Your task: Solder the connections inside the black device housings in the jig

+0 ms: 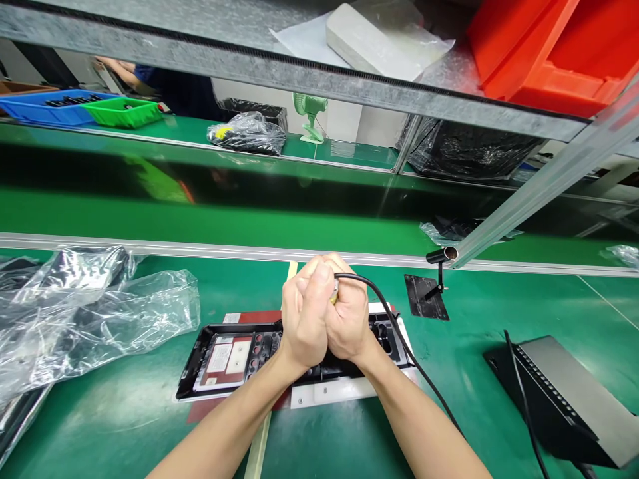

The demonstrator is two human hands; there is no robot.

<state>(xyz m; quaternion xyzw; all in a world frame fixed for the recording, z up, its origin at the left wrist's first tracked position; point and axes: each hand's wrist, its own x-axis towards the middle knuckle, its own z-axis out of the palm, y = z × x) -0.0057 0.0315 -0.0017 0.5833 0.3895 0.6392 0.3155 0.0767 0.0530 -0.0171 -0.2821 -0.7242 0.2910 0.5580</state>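
Observation:
My left hand and my right hand are pressed together, fingers wrapped around a tool mostly hidden between them. A bit of yellowish metal shows at the tool's top, and a black cable runs from there down to the right. Both hands are above the middle of a long black plastic housing, which lies flat with its inside facing up. Round holes and pale labels show in its left part. Beneath the housing are a dark red sheet and a white strip with screws.
Clear plastic bags lie at the left. A black stand with a tube is behind right, a black-and-grey device at the right. Overhead is a metal shelf with a red bin. A person is across the green conveyor.

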